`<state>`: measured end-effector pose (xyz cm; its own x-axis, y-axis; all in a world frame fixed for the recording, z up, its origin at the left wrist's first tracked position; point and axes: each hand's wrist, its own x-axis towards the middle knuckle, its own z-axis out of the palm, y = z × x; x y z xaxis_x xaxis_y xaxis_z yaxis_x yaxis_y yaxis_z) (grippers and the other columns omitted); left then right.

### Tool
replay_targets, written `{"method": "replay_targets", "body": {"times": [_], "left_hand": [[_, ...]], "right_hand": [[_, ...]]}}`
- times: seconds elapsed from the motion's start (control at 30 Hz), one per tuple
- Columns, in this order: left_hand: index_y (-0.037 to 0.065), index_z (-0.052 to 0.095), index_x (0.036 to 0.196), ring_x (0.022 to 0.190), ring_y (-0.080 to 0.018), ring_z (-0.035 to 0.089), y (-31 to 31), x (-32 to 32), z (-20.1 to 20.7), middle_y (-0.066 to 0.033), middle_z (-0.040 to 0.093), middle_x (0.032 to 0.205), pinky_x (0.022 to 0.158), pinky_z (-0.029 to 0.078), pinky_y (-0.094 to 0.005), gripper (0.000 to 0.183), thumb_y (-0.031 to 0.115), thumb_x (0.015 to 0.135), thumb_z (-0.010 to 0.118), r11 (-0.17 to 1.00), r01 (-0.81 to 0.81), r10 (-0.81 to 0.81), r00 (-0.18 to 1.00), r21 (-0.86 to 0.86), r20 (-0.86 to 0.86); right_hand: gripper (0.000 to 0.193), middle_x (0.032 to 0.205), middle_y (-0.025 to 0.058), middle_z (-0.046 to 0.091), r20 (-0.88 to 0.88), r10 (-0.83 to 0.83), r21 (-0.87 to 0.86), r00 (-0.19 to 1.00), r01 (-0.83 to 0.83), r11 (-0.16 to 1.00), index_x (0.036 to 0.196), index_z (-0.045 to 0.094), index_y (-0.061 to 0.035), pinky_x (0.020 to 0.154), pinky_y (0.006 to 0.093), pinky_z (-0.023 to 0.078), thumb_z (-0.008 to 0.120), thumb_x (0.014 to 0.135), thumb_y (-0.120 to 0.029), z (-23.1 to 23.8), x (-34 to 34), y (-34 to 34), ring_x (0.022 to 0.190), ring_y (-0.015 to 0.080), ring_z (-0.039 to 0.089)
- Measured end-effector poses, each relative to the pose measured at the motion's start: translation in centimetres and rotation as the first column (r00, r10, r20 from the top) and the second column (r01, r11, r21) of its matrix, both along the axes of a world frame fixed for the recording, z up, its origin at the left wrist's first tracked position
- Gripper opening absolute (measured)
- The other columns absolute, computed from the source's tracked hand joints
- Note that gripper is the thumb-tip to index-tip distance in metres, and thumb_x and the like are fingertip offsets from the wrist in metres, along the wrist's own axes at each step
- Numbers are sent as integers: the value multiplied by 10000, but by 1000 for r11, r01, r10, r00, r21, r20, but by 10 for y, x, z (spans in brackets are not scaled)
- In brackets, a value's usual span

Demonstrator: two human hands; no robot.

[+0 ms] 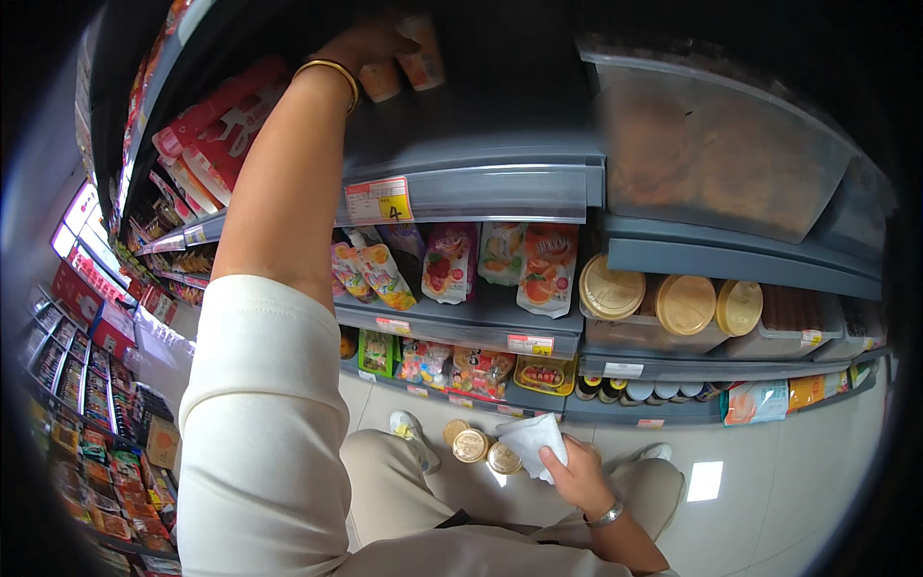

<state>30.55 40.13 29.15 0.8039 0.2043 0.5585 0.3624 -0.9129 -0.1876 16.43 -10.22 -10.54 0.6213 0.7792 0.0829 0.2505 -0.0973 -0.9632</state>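
My left hand (370, 45) reaches deep onto the dark upper shelf, with a gold bangle at its wrist. Its fingers are closed at an orange and white cup (421, 55), which leans slightly; the shadow hides part of the grip. A second, similar cup (381, 83) stands just beneath this hand. Low down, between my knees, my right hand (580, 471) pinches a folded white cloth (535, 442). Gold-lidded tubs (470, 445) sit on the floor beside the cloth, which partly covers one of them.
Pouches of fruit jelly (449, 264) line the shelf below. More gold-lidded tubs (612, 288) stand at its right, under a large clear bin (711, 154). Bagged sweets (481, 370) fill the bottom shelf. Red boxes (226, 125) and a snack rack (120, 481) are on the left.
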Motion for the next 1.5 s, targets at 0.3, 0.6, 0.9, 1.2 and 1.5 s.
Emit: {"method": "replay_targets", "body": {"times": [0.3, 0.6, 0.9, 1.2, 1.5], "left_hand": [[-4, 440, 1402, 1326, -421, 440, -15, 3, -10, -290, 455, 1418, 1104, 390, -428, 815, 366, 754, 769, 980, -178, 184, 980, -85, 70], [81, 606, 1294, 1291, -411, 477, -56, -8, -4, -250, 573, 1310, 1082, 388, -450, 655, 367, 733, 787, 981, -187, 178, 971, 44, 158], [58, 595, 1293, 1118, -422, 594, -52, -12, -11, -255, 621, 1197, 956, 488, -413, 674, 331, 716, 813, 997, 82, -77, 947, -2, 311], [-11, 458, 1325, 1065, -280, 614, -126, -157, -29, -181, 606, 1196, 893, 522, -397, 604, 211, 835, 733, 263, 872, -249, 476, -414, 844], [1, 465, 1338, 1138, -212, 576, -238, -295, -244, -120, 570, 1237, 978, 490, -341, 581, 156, 829, 699, 11, 668, 25, 744, -744, 668]], "right_hand": [[256, 873, 211, 642, -81, 31, -25, 996, -33, 999, 950, 613, 23, 721, 426, 490, 596, 955, -233, -2, 0, -7, 802, 385, 635], [283, 895, 219, 641, -92, 49, -49, 995, -54, 997, 971, 610, 19, 749, 442, 488, 576, 967, -261, 2, 0, -6, 830, 406, 625], [344, 900, 217, 666, -65, 8, -114, 998, -16, 993, 1002, 630, 22, 754, 434, 500, 562, 976, -315, -2, 2, -3, 838, 381, 651], [436, 970, 183, 705, -145, -220, -204, 965, 188, 961, 1095, 649, 21, 820, 398, 501, 520, 999, -385, -53, 4, 5, 904, 303, 674], [621, 1380, 186, 520, -213, -115, 371, 970, 189, 909, 1398, 411, 69, 1055, 388, 402, 403, 1036, -436, 32, -43, -7, 1249, 286, 530]]}}
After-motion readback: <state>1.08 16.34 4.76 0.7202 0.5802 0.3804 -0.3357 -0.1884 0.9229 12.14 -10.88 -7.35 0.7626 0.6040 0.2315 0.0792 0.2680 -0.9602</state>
